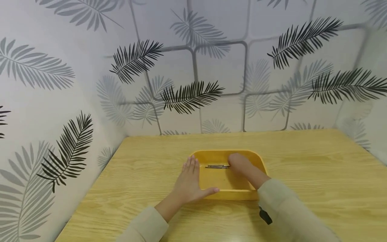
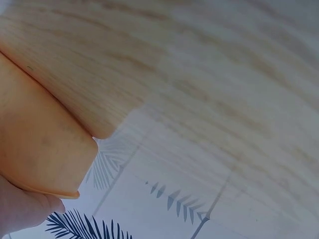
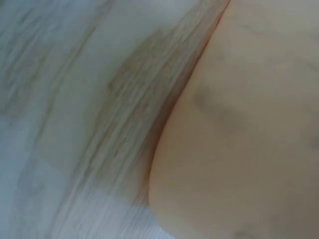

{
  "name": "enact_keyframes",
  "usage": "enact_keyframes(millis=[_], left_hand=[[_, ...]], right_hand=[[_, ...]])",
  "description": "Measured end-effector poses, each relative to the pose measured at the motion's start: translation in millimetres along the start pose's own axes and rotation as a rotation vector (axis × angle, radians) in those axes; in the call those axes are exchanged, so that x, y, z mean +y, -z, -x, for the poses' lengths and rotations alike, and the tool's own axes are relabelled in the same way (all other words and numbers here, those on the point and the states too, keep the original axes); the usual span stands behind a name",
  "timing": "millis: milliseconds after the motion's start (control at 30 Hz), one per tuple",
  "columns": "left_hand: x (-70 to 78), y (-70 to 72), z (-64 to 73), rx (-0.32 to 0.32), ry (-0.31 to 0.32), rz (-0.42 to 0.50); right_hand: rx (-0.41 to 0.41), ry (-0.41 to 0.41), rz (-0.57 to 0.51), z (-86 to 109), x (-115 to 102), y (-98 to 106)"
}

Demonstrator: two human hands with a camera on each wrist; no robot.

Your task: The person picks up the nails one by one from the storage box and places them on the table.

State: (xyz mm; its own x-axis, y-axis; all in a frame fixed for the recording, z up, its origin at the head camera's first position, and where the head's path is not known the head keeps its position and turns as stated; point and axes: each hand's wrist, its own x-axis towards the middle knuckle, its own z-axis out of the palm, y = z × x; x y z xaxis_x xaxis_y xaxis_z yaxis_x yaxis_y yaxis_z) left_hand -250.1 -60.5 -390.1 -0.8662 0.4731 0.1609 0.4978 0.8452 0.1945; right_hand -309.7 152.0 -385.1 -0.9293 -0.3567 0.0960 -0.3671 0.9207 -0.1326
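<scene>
A yellow tray sits on a wood-grain worktop, a small cluster of slim metal pieces lying inside it towards the far wall. A person's left hand lies open at the tray's near left corner, fingers straight and thumb along the near rim. The right hand reaches inside, at the pieces' right end; its fingertips are hidden, so whether it grips them cannot be told.
</scene>
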Motion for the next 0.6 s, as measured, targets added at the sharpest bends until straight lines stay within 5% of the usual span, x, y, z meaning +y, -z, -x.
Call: enact_keyframes(millis=[267, 600], left_hand=[[0.9, -2.3, -1.3, 0.019, 0.01, -0.026], [1.9, -3.0, -1.0, 0.017, 0.009, -0.024]], right_hand=[[-0.01, -0.027, 0.101, -0.8, -2.7, -1.4], [-0.024, -0.074, 0.099, 0.2, -5.3, -2.3]])
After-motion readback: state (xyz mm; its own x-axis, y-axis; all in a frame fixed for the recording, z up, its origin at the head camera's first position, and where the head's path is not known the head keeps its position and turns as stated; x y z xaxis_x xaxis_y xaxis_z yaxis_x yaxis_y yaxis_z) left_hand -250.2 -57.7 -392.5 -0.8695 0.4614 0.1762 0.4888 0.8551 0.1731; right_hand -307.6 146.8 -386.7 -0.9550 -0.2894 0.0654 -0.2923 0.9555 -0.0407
